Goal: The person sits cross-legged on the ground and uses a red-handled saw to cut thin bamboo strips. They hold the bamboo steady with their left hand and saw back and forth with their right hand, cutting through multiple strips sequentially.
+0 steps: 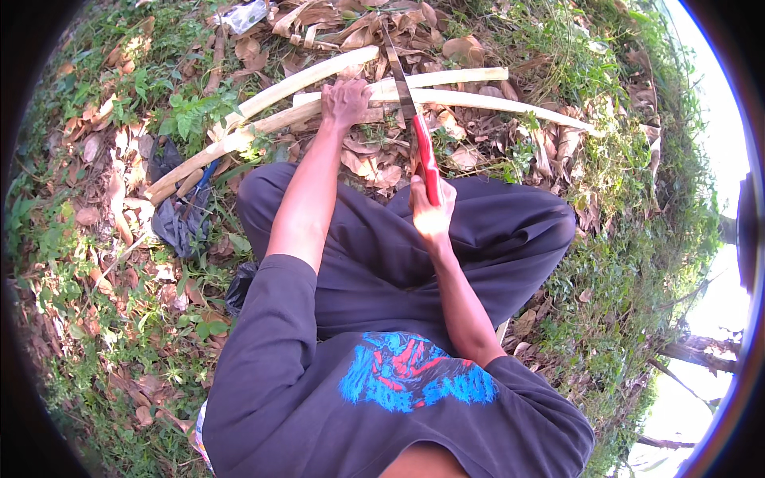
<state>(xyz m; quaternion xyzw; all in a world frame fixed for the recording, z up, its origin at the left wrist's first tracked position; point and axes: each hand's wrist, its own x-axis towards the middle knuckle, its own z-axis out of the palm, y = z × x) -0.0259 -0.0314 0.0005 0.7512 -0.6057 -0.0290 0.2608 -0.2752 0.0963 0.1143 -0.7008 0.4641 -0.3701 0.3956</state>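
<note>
The leaf-strewn ground [80, 350] carries everything. Crossed legs in dark trousers [358, 239] fill its near middle, and pale peeled poles lie beyond the knees, towards the far edge. The long pole [271, 123] slants in from the left edge; an upper pole [307, 78] lies beyond it, and a thin pole [510, 103] runs out to the right. A red-handled saw [408, 99] stands across them, its tip towards the far edge. Long, straight strokes square to the wood, with light pressure, should cut best; the long pole would need firm bracing so that it doesn't roll. The right grip [433, 207] is closed around the handle's near end. The left grip [345, 102] is closed over the long pole, left of the blade; keeping it clear of the teeth seems wise.

A crumpled black bag [179, 221] lies by the left knee, with a slim blue object [209, 171] beside it, too small to identify. The left fingertips are hidden under the hand. Where the poles overlap near the blade is hard to sort out, and whether the teeth touch wood I cannot tell.
</note>
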